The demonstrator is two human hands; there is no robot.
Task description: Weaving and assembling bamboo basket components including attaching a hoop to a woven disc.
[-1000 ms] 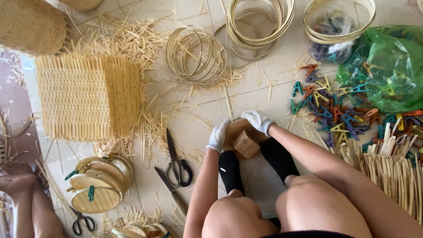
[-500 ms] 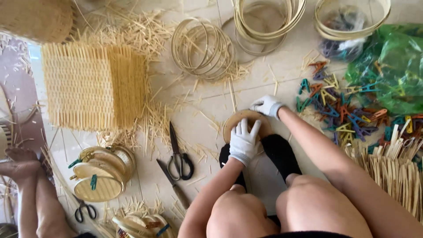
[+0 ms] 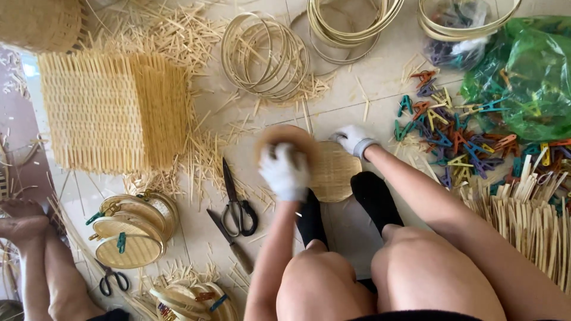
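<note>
I sit on the tiled floor with both hands in white gloves. My left hand (image 3: 285,173) is blurred by motion and grips a round brown disc (image 3: 285,138) held just above the floor. My right hand (image 3: 354,140) rests on the far edge of a round woven bamboo mat (image 3: 334,173) that lies flat in front of my black-socked feet. The disc overlaps the left edge of the mat. Black scissors (image 3: 239,208) and a wooden-handled knife (image 3: 231,239) lie on the floor to the left of my left arm.
Square woven mats (image 3: 113,113) lie at the left, bamboo rings (image 3: 264,56) at the top. Coloured clips (image 3: 452,134), a green plastic bag (image 3: 526,77) and bamboo strips (image 3: 532,220) fill the right. Clipped round lids (image 3: 131,233) and another person's leg (image 3: 33,249) are lower left.
My left hand has come off the middle of the woven mat and swung left, now holding the brown disc. My right hand has stayed on the mat's far edge.
</note>
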